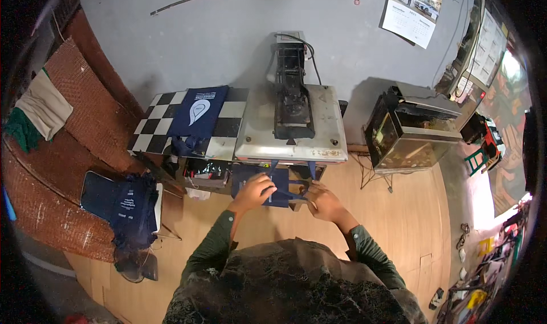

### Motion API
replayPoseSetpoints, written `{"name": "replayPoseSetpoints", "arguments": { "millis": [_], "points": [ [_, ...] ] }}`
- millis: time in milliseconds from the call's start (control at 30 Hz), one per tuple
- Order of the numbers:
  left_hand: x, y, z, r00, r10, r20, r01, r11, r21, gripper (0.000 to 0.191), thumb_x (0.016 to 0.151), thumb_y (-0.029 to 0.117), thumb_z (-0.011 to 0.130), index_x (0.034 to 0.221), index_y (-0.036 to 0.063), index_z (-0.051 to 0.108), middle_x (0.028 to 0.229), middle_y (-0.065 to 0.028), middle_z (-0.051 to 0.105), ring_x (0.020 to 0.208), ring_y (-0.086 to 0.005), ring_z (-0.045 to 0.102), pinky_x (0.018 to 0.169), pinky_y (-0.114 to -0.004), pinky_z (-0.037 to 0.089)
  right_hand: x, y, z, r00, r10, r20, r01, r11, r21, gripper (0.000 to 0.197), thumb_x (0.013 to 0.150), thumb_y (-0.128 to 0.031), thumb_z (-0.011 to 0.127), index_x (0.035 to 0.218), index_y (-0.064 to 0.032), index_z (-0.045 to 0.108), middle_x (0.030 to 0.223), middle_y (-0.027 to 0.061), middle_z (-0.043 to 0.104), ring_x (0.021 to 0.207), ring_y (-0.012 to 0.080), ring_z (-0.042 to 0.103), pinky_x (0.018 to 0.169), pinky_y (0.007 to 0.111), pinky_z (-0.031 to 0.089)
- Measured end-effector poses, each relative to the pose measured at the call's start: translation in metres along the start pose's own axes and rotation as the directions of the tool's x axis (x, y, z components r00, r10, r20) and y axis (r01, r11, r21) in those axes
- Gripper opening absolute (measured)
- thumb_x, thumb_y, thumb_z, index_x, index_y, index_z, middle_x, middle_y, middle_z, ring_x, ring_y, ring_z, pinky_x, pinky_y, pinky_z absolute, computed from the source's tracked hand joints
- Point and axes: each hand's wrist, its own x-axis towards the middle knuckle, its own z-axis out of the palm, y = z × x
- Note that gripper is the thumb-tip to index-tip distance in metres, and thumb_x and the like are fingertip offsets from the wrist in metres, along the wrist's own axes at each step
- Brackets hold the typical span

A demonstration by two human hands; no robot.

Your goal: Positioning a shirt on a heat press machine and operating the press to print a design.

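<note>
A heat press [295,119] with a pale metal upper plate stands in front of me, its plate lowered. Two dark blue straps [311,170] hang from under its front edge. Just below, a navy fabric bag [280,181] with small pale print lies lower than the press. My right hand [323,201] pinches a blue strap at the bag's right side. My left hand [255,191] is over the bag, its fingers bent; whether they grip the fabric or a strap is unclear.
A navy bag with a white print [201,110] lies on the checkered tabletop [149,127]. Several navy bags [134,208] are draped over a chair at left. A glass tank [414,140] on a thin metal stand is at right. Brown woven matting [94,84] rises at left.
</note>
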Motion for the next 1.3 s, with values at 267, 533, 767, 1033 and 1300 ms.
{"name": "replayPoseSetpoints", "arguments": {
  "millis": [267, 533, 767, 1033, 1300],
  "points": [
    [0.013, -0.018, 0.055, 0.729, -0.682, -0.052, 0.251, 0.337, -0.907, 0.042, 0.105, 0.045, 0.046, 0.136, 0.0178, 0.042, 0.124, -0.0022, 0.051, 0.101, -0.0203, 0.064, 0.087, -0.038, 0.049, 0.008, 0.022, 0.062, 0.67, 0.674, -0.312, -0.128, 0.519, 0.845, 0.036, 0.098, -0.026, 0.062, 0.127, -0.0048, 0.06, 0.114, 0.0105, 0.067, 0.111, 0.0238, 0.059, 0.101, 0.04, 0.042],
    [0.037, -0.006, 0.06, 0.608, -0.771, 0.191, 0.371, 0.063, -0.926, 0.029, 0.103, 0.039, 0.056, 0.105, 0.011, 0.064, 0.077, 0.0006, 0.059, 0.064, -0.0087, 0.053, 0.057, -0.023, 0.044, 0.05, 0.078, 0.082, 0.611, 0.765, 0.202, -0.008, -0.249, 0.969, 0.024, 0.1, -0.031, 0.059, 0.11, -0.0102, 0.063, 0.093, 0.0044, 0.065, 0.085, 0.0181, 0.061, 0.075, 0.028, 0.047],
    [0.013, -0.009, 0.067, 0.64, -0.741, 0.204, 0.414, 0.109, -0.904, 0.025, 0.099, 0.038, 0.064, 0.098, 0.0124, 0.063, 0.063, 0.0056, 0.046, 0.055, -0.0058, 0.043, 0.054, -0.024, 0.038, 0.031, 0.056, 0.086, 0.719, 0.601, 0.349, 0.138, -0.615, 0.776, 0.021, 0.104, -0.024, 0.052, 0.098, -0.0054, 0.06, 0.075, 0.0024, 0.055, 0.071, 0.016, 0.052, 0.069, 0.027, 0.044],
    [-0.022, -0.012, 0.081, 0.65, -0.747, 0.14, 0.398, 0.177, -0.9, 0.028, 0.096, 0.04, 0.066, 0.098, 0.0117, 0.064, 0.081, 0.0019, 0.062, 0.07, -0.0064, 0.058, 0.063, -0.022, 0.048, 0.013, 0.035, 0.103, 0.691, 0.681, 0.242, 0.165, -0.475, 0.864, 0.013, 0.1, -0.024, 0.06, 0.1, -0.0115, 0.062, 0.091, 0.0012, 0.064, 0.084, 0.0171, 0.06, 0.082, 0.031, 0.045],
    [-0.03, -0.002, 0.075, 0.673, -0.737, 0.062, 0.344, 0.238, -0.908, 0.025, 0.099, 0.036, 0.064, 0.097, 0.0109, 0.063, 0.096, -0.0005, 0.066, 0.079, -0.0078, 0.06, 0.075, -0.023, 0.051, -0.002, 0.009, 0.097, 0.636, 0.741, 0.218, 0.063, -0.331, 0.942, 0.024, 0.104, -0.024, 0.05, 0.113, -0.004, 0.062, 0.11, 0.0082, 0.068, 0.1, 0.0205, 0.062, 0.091, 0.037, 0.046]
  ]
}}
